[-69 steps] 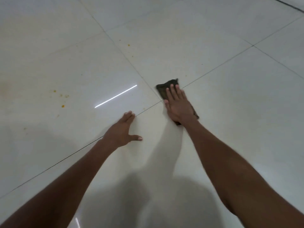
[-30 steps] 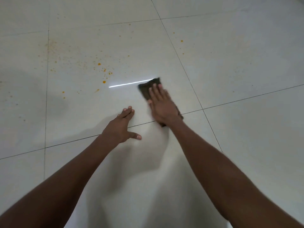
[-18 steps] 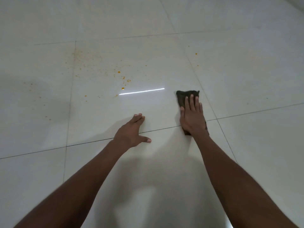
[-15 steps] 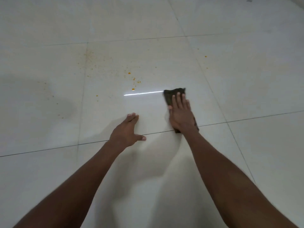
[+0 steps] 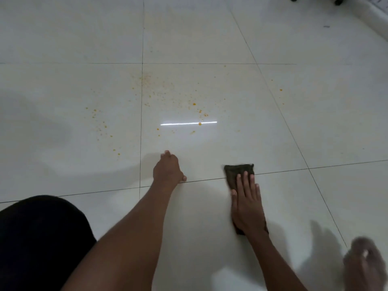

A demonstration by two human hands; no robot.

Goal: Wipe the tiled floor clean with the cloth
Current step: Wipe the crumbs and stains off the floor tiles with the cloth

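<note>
cloth [image 5: 238, 174] half hidden, foot [image 5: 365, 267] blurred

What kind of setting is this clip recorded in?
Likely an indoor room, perhaps in a home: large glossy pale floor tiles, a ceiling light's reflection, and dark furniture feet by the far wall.

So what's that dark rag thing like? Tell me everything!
The cloth is a small, dark greenish-brown rag, folded flat on the pale tiled floor. The right hand presses on it, palm down, fingers spread, covering its near part. Its far end sticks out across a grout line.
</note>
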